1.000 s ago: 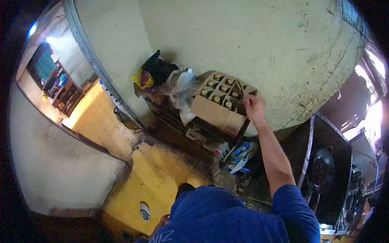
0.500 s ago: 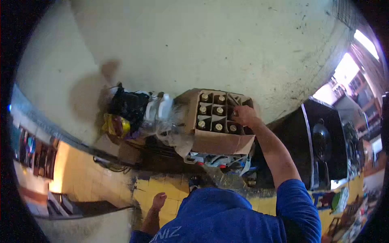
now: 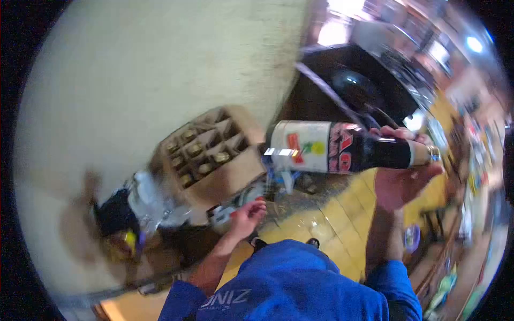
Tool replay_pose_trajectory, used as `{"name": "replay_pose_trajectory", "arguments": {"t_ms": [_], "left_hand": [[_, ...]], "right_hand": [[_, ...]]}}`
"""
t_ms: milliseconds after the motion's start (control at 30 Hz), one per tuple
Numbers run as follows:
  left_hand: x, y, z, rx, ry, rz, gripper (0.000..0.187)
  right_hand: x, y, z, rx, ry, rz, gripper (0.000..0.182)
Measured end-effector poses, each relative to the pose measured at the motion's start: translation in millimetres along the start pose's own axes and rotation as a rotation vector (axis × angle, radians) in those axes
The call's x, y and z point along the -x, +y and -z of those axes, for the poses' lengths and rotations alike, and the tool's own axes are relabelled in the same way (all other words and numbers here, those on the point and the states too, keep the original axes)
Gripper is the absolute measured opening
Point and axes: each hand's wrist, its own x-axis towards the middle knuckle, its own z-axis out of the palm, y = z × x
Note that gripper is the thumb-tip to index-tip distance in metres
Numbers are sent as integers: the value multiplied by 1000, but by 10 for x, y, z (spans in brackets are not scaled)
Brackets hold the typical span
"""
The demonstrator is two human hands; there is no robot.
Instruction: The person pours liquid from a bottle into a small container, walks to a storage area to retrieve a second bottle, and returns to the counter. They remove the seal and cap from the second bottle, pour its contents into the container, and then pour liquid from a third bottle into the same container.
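A dark glass bottle (image 3: 305, 147) lies sideways in the air, with a white picture label and red lettering. My right hand (image 3: 401, 182) is wrapped around its neck, near the pale-gold top at the right. Lower down, my left hand (image 3: 249, 218) hovers in front of the box, its fingers loosely bent and a little apart, with no object visible in it. The open cardboard box (image 3: 225, 184) is divided into compartments; several gold-topped bottles (image 3: 195, 148) stand in some of them, while others at its right side show no bottle.
Left of the box are clear plastic wrapping (image 3: 160, 208) and a black bag (image 3: 115, 214). A black cabinet-like unit (image 3: 326, 80) stands behind the raised bottle. Yellow floor tiles (image 3: 342, 208) show below, and a pale wall (image 3: 160, 59) rises behind the box.
My right hand has come out of the box with a bottle and moved right, nearer the camera. My left hand has risen toward the box. The view has turned right.
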Motion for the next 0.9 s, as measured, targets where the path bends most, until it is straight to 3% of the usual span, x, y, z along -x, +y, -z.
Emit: {"name": "replay_pose_trajectory", "arguments": {"t_ms": [33,100,133,167,200,233,300,367,400,433,467,633,667,733,767,833,900], "left_hand": [[-191,47,-230,200,-71,4,30],[-444,116,-695,325,-203,45,40],[-513,177,-1005,331,-329,65,40],[-537,244,-1301,213,-371,52,52],[-535,337,-1652,92,-394,27,65],[-494,500,-2107,88,-470,35,65],[-398,770,-2991,-208,-772,-219,71],[-250,664,-3793,-172,-964,-269,68],[-106,673,-4117,245,-1004,232,64],[-94,312,-4413,31,-904,635,55],[-84,143,-4698,41,-919,712,53],[-289,-307,-5608,217,-1141,444,46],[-397,-344,-5772,216,-1170,385,46],[-660,-401,-6102,197,-1208,205,47],[-663,98,-6397,64,-1072,282,36],[-1010,-38,-6669,-46,-1192,-204,31],[-1350,-173,-6952,-112,-1086,-180,28]], "right_hand": [[137,-282,162,-18,63,12,53],[534,-747,533,375,159,141,39],[774,-978,541,351,289,62,34],[1081,-1222,648,597,326,-46,29],[1486,-1354,892,896,293,-236,26],[1714,-1523,976,1165,142,-234,27],[2273,-1676,1333,1282,-14,-320,30],[2701,-1960,1601,1371,71,-305,32],[2838,-2075,1671,1435,91,-312,34],[2955,-2224,1693,1452,127,-308,34],[3003,-2373,1751,1481,181,-311,35],[2874,-3144,2300,1733,161,-244,38],[2858,-3293,2439,1719,165,-386,43],[2882,-3540,2786,1577,296,-430,45],[2912,-3677,2999,1432,397,-465,46],[3179,-3963,3512,1450,513,-619,48],[3556,-4251,4024,1553,678,-851,46]]}}
